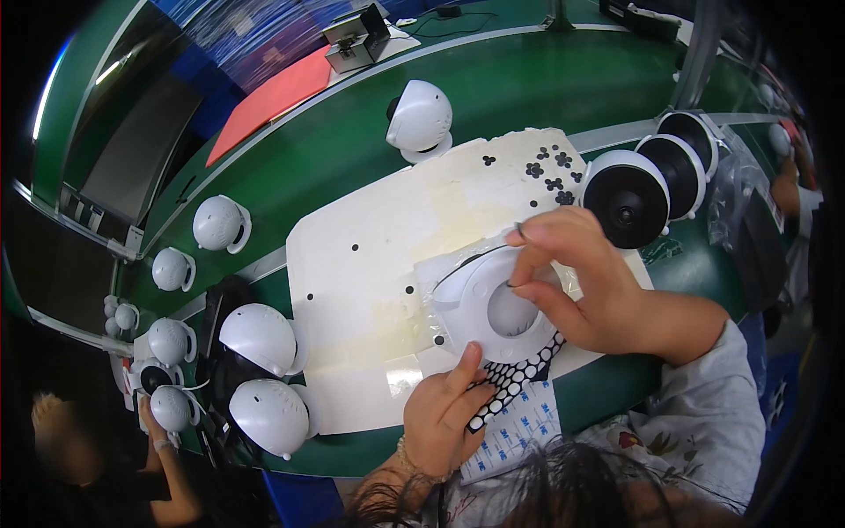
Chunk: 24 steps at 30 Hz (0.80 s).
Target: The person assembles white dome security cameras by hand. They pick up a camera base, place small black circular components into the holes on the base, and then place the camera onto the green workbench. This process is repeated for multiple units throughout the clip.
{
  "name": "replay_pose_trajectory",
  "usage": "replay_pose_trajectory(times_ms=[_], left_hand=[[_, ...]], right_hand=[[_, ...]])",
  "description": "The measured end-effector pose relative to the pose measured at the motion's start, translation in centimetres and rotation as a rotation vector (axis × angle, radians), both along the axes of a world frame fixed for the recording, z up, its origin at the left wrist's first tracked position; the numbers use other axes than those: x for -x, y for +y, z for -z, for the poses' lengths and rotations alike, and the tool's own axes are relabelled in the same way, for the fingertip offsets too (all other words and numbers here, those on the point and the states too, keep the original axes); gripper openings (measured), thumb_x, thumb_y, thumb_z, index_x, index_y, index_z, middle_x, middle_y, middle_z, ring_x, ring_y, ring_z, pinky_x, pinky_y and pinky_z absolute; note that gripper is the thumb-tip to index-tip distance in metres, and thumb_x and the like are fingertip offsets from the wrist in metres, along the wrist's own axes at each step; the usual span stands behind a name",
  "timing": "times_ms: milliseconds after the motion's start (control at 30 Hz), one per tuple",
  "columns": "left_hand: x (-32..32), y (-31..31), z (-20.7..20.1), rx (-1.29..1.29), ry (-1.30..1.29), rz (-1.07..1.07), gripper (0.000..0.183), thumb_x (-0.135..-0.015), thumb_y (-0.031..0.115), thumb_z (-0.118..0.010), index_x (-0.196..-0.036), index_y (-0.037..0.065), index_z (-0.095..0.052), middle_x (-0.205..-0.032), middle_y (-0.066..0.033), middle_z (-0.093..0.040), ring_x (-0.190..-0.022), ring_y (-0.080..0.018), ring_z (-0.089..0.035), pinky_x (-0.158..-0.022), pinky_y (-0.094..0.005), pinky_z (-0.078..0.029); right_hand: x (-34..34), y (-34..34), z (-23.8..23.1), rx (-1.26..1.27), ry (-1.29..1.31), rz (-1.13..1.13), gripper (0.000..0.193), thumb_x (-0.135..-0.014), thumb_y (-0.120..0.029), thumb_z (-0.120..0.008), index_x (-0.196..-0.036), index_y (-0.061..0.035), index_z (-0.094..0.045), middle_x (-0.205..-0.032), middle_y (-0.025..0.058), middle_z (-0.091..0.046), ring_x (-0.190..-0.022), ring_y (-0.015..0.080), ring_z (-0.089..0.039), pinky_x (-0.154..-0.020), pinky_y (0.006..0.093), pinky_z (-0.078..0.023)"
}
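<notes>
A white round-bodied camera lies on the white board in front of me, its ring-shaped base turned up. My left hand grips a sheet of round dots, black with white circles, below the base; one fingertip reaches the base's lower edge. Over the base's right side, my right hand has thumb and forefinger curled together. Something small and dark shows at its fingertips, too small to make out. Under the dot sheet hangs a white backing sheet with blue print.
Single black dots and dot clusters are on the board. White cameras stand at left, at right and behind the board. A metal box stands far back. Another person's hand is at lower left.
</notes>
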<state>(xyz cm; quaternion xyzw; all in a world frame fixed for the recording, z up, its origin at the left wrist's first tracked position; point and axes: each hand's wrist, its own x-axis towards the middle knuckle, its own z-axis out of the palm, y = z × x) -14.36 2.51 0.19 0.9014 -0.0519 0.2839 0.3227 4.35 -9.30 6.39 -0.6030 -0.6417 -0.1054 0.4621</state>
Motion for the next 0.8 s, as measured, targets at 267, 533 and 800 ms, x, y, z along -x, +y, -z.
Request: replay_pose_trajectory(times_ms=[267,533,800], left_hand=[[-0.1,0.2,0.3,0.034,-0.011,-0.001,0.03,-0.051,-0.004,-0.063,-0.08,0.001,-0.057,-0.126,-0.018,-0.045,-0.075,-0.0242,-0.06,-0.064,-0.0317,-0.047],[-0.1,0.2,0.4,0.045,-0.038,0.001,0.031,-0.052,-0.004,-0.063,-0.082,0.001,-0.058,-0.126,-0.0167,-0.046,-0.074,-0.0246,-0.058,-0.064,-0.0321,-0.046],[-0.4,0.5,1.0,0.053,-0.059,0.018,0.032,-0.052,-0.007,-0.059,-0.083,0.001,-0.057,-0.127,-0.0168,-0.045,-0.073,-0.0261,-0.057,-0.064,-0.0322,-0.046]], right_hand=[[0.6,2.2,0.5,0.194,0.336,-0.149,0.05,-0.075,0.004,-0.052,-0.121,-0.0032,-0.034,-0.082,0.0067,-0.055,-0.085,0.0254,-0.051,-0.087,0.0377,-0.031],[0.8,1.5,-0.1,0.167,-0.109,0.057,0.038,-0.073,-0.002,-0.058,-0.11,-0.0056,-0.049,-0.086,0.0036,-0.058,-0.09,0.0231,-0.053,-0.089,0.0394,-0.031],[1.5,-1.3,0.8,0.15,-0.044,0.045,0.013,-0.073,-0.012,-0.063,-0.085,-0.0099,-0.06,-0.118,0.0096,-0.051,-0.121,0.0322,-0.036,-0.094,0.0465,-0.023]])
